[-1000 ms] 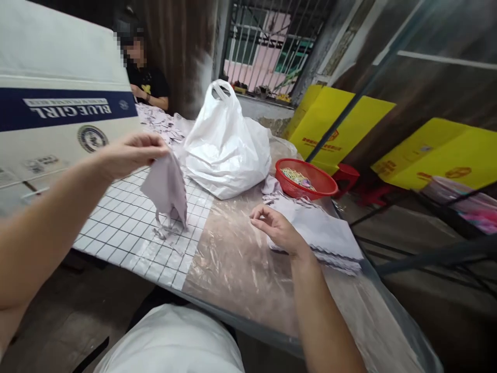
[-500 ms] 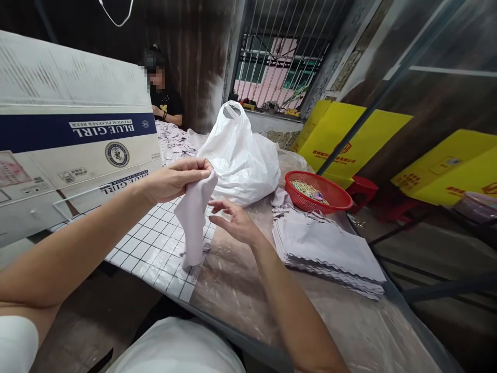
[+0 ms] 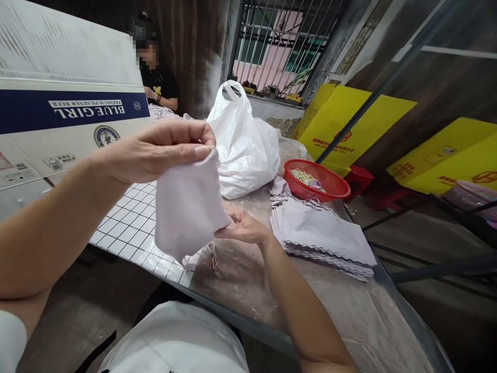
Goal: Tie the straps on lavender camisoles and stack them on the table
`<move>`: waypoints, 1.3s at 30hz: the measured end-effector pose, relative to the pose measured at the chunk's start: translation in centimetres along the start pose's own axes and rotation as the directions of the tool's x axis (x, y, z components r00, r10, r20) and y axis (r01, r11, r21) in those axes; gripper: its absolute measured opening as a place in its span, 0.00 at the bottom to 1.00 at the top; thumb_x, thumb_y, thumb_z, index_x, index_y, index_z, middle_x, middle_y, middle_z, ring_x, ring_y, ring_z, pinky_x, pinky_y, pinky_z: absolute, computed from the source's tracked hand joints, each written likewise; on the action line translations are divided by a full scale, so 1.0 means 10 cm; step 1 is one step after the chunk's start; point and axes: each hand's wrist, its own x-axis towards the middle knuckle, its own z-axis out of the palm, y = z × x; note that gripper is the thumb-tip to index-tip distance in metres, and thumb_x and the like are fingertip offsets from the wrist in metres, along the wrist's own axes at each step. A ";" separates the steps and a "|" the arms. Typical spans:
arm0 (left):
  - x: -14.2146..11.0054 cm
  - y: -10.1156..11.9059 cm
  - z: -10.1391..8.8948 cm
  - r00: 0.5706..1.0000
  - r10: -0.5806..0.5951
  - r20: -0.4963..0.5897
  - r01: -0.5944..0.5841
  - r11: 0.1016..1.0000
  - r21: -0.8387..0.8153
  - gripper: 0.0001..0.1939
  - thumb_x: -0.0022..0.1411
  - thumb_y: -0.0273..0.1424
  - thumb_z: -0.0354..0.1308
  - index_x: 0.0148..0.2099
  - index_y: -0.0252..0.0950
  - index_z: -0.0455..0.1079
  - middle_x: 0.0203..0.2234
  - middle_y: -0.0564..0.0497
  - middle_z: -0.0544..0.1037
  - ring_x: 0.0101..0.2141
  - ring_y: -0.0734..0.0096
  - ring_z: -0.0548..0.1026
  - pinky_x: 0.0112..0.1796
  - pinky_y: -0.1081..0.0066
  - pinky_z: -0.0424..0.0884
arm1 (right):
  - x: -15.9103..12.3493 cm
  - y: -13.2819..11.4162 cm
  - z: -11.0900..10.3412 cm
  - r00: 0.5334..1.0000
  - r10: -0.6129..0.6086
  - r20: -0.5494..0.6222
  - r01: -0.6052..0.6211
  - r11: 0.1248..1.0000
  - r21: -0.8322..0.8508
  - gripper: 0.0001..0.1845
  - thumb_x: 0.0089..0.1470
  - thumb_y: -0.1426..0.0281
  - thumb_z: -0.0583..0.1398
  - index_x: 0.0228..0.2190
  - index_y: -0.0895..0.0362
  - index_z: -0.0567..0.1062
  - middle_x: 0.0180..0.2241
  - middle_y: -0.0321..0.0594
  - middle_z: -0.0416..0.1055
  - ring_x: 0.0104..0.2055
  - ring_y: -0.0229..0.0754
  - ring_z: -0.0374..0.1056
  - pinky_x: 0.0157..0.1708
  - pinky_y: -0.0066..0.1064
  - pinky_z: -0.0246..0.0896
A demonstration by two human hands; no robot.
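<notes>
A pale lilac fabric pouch [image 3: 188,204] hangs above the table, its drawstring ends dangling at the lower right. My left hand [image 3: 166,142] pinches its upper corner between thumb and fingers. Lower down, my right hand [image 3: 244,225] grips the right edge of the pouch, with its fingertips partly hidden by the cloth. To the right of that hand lies a neat stack of similar lilac cloth pieces [image 3: 326,228] with wavy edges and cords at the far side.
A white plastic bag [image 3: 244,145] stands behind my hands. Beside it, a red basket [image 3: 330,191] holds thin cords. A large carton [image 3: 70,109] rises on the left, and a co-worker [image 3: 157,72] sits beyond it. Yellow boards [image 3: 353,124] stand past the table's right edge.
My left hand has lifted the pouch up and closer. My right hand, open before, has closed on its right edge, and the pouch now hangs spread wider.
</notes>
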 end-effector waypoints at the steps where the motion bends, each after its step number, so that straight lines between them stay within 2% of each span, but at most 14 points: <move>1: -0.03 0.03 -0.06 0.999 0.025 -0.023 -0.024 1.000 0.017 0.15 0.58 0.39 0.68 0.33 0.34 0.68 0.22 0.55 0.68 0.19 0.81 0.65 0.20 0.79 0.59 | -0.08 0.00 -0.05 1.000 0.014 -0.012 -0.014 1.000 -0.002 0.14 0.46 0.61 0.70 0.33 0.56 0.79 0.38 0.37 0.74 0.46 0.44 0.69 0.48 0.35 0.63; 5: 0.00 -0.10 -0.40 0.973 0.117 -0.199 -0.083 0.982 0.171 0.14 0.62 0.37 0.65 0.34 0.33 0.67 0.22 0.56 0.66 0.20 0.84 0.61 0.20 0.80 0.54 | -0.37 0.03 -0.31 0.978 0.198 -0.057 -0.197 0.980 0.026 0.17 0.46 0.59 0.70 0.34 0.57 0.77 0.35 0.36 0.73 0.40 0.41 0.69 0.42 0.32 0.64; 7: 0.10 -0.27 -0.59 0.956 0.117 -0.270 -0.036 0.957 0.286 0.11 0.66 0.31 0.61 0.32 0.33 0.66 0.22 0.56 0.65 0.21 0.83 0.60 0.23 0.78 0.55 | -0.45 0.03 -0.47 0.959 0.245 -0.140 -0.244 0.969 0.028 0.18 0.45 0.58 0.70 0.31 0.58 0.75 0.30 0.34 0.71 0.34 0.39 0.67 0.37 0.30 0.63; 10: 0.27 -0.50 -0.79 0.939 0.052 -0.339 0.092 0.914 0.395 0.11 0.69 0.22 0.53 0.31 0.33 0.65 0.23 0.56 0.65 0.24 0.80 0.62 0.27 0.76 0.59 | -0.53 -0.06 -0.77 0.927 0.224 -0.301 -0.252 0.966 -0.055 0.19 0.43 0.57 0.70 0.28 0.57 0.73 0.26 0.32 0.69 0.30 0.36 0.65 0.33 0.30 0.60; 13: 0.38 -0.59 -0.84 0.903 -0.010 -0.429 0.163 0.932 0.323 0.13 0.69 0.19 0.50 0.30 0.32 0.64 0.26 0.55 0.67 0.28 0.79 0.65 0.35 0.74 0.64 | -0.58 -0.28 -1.03 0.899 0.177 -0.401 -0.277 0.938 -0.209 0.19 0.44 0.55 0.69 0.28 0.57 0.75 0.26 0.34 0.69 0.30 0.37 0.64 0.33 0.31 0.59; 16: 0.41 -0.59 -0.80 0.873 -0.037 -0.487 0.158 0.965 0.209 0.12 0.69 0.19 0.49 0.31 0.31 0.64 0.26 0.55 0.68 0.29 0.78 0.67 0.38 0.72 0.66 | -0.64 -0.56 -1.13 0.889 0.117 -0.442 -0.278 0.906 -0.318 0.18 0.46 0.55 0.68 0.27 0.57 0.75 0.28 0.36 0.69 0.31 0.39 0.64 0.34 0.33 0.60; 18: 0.41 -0.56 -0.76 0.864 -0.032 -0.503 0.156 0.966 0.205 0.11 0.68 0.19 0.50 0.31 0.31 0.64 0.25 0.55 0.68 0.29 0.78 0.67 0.37 0.72 0.66 | -0.67 -0.71 -1.11 0.895 0.081 -0.439 -0.238 0.918 -0.316 0.16 0.47 0.57 0.68 0.28 0.56 0.74 0.32 0.39 0.72 0.35 0.41 0.66 0.37 0.34 0.61; 21: 0.41 -0.49 -0.71 0.849 -0.035 -0.527 0.169 0.963 0.208 0.12 0.67 0.19 0.50 0.30 0.31 0.64 0.24 0.55 0.68 0.28 0.77 0.67 0.36 0.71 0.66 | -0.68 -0.81 -1.03 0.880 0.050 -0.473 -0.153 0.972 -0.181 0.15 0.47 0.59 0.68 0.27 0.54 0.69 0.38 0.41 0.74 0.40 0.43 0.67 0.40 0.36 0.64; 25: 0.43 -0.44 -0.63 0.820 -0.094 -0.564 0.188 0.976 0.111 0.13 0.67 0.19 0.50 0.28 0.32 0.63 0.22 0.55 0.67 0.25 0.78 0.65 0.34 0.71 0.64 | -0.60 -0.76 -0.96 0.791 0.008 -0.612 -0.015 1.000 -0.007 0.19 0.44 0.61 0.69 0.25 0.53 0.64 0.31 0.34 0.71 0.32 0.39 0.66 0.36 0.33 0.64; 28: 0.40 -0.53 -0.58 0.784 -0.226 -0.578 0.265 0.964 -0.018 0.12 0.65 0.22 0.53 0.27 0.33 0.63 0.20 0.56 0.65 0.23 0.78 0.62 0.30 0.73 0.63 | -0.55 -0.72 -0.91 0.740 0.014 -0.672 0.029 0.998 0.053 0.22 0.42 0.57 0.69 0.25 0.52 0.62 0.25 0.31 0.65 0.26 0.36 0.62 0.29 0.30 0.62; 31: 0.27 -0.73 -0.53 0.781 -0.362 -0.509 0.365 0.926 -0.099 0.11 0.58 0.31 0.63 0.28 0.33 0.64 0.19 0.56 0.65 0.22 0.78 0.61 0.25 0.76 0.59 | -0.62 -0.72 -0.81 0.724 0.072 -0.687 0.007 0.994 0.111 0.23 0.42 0.54 0.69 0.28 0.52 0.63 0.24 0.30 0.65 0.24 0.34 0.61 0.24 0.26 0.59; 34: 0.04 -1.02 -0.47 0.794 -0.456 -0.402 0.434 0.888 -0.151 0.18 0.47 0.41 0.69 0.30 0.35 0.66 0.21 0.55 0.67 0.23 0.75 0.62 0.23 0.76 0.58 | -0.79 -0.64 -0.67 0.735 0.162 -0.658 -0.042 0.980 0.194 0.23 0.44 0.55 0.70 0.35 0.53 0.68 0.30 0.34 0.71 0.27 0.35 0.67 0.25 0.26 0.61; 37: -0.18 -1.37 -0.34 0.762 -0.540 -0.358 0.510 0.840 -0.182 0.22 0.41 0.45 0.69 0.30 0.36 0.66 0.22 0.55 0.67 0.23 0.74 0.62 0.22 0.75 0.58 | -0.90 -0.30 -0.57 0.750 0.292 -0.594 -0.137 0.947 0.292 0.24 0.44 0.57 0.70 0.40 0.53 0.72 0.34 0.38 0.76 0.30 0.39 0.71 0.28 0.28 0.65; 39: -0.27 -1.64 -0.24 0.706 -0.609 -0.361 0.585 0.789 -0.185 0.21 0.40 0.44 0.69 0.28 0.36 0.65 0.20 0.56 0.65 0.22 0.75 0.61 0.22 0.75 0.57 | -0.87 0.05 -0.51 0.737 0.397 -0.547 -0.234 0.909 0.345 0.23 0.42 0.58 0.72 0.38 0.54 0.74 0.33 0.38 0.77 0.30 0.39 0.72 0.29 0.29 0.67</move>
